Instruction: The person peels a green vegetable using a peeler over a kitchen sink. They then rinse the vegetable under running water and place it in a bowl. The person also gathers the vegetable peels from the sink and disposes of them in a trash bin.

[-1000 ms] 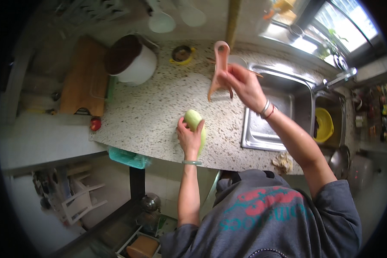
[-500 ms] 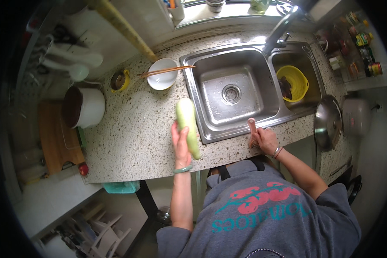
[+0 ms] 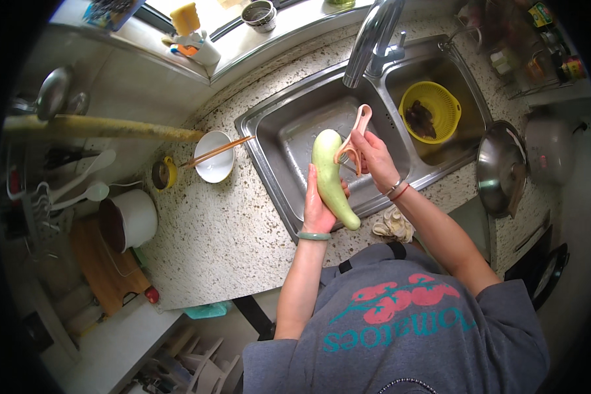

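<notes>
Over the large sink basin [image 3: 289, 125], my left hand [image 3: 316, 209] is closed around a long pale green gourd [image 3: 328, 172]. The gourd is tilted, its rounded wide end pointing away from me and its narrow end close to the sink's front edge. My right hand [image 3: 377, 164] grips a pink Y-shaped peeler [image 3: 362, 119]. The peeler's handle points up and away, and its head lies against or just beside the gourd's right side; I cannot tell if the blade touches. The skin in view looks whole.
A curved faucet [image 3: 364, 49] arches over the sink's far side. In the right basin sits a yellow colander [image 3: 446, 108] with dark pieces inside. Chopsticks [image 3: 220, 151] lie across a white bowl [image 3: 215, 172] at left. A crumpled cloth [image 3: 394, 225] rests by the sink's front edge.
My left hand has carried the gourd rightward from the counter to over the sink. My right hand has lifted the peeler from the front counter edge up beside it. The view has turned.
</notes>
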